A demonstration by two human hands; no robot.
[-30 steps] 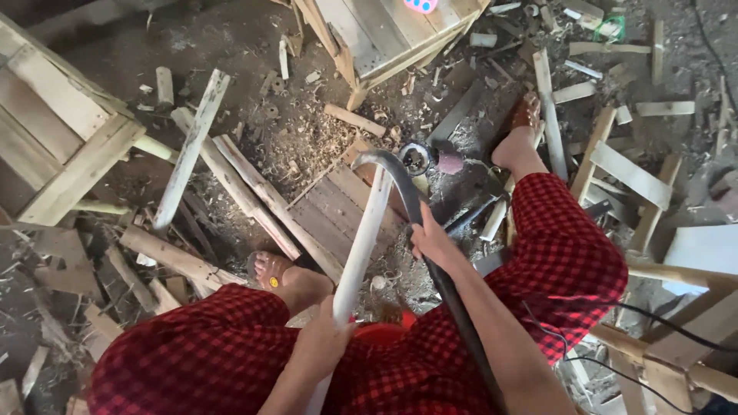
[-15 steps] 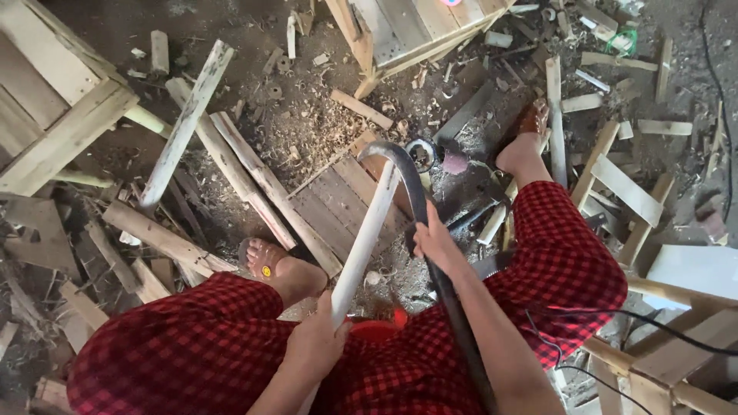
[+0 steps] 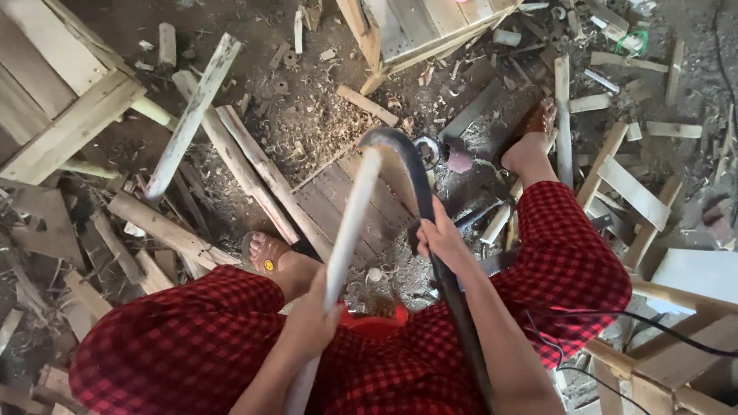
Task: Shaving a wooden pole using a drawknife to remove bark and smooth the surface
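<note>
The curved blade has its handle's lower end cut off at the frame bottom. The right hand is clenched around that handle; the left hand grips a pale wooden stick (fingertips hidden underneath), whose tip touches the blade beyond both hands.

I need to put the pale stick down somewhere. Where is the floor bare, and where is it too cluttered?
Freest is the dark plank panel between the feet, just beyond the pale stick in the left hand, and the shavings-strewn floor above it. Crowded: the offcut pile at left and the scattered slats past the right hand.
</note>
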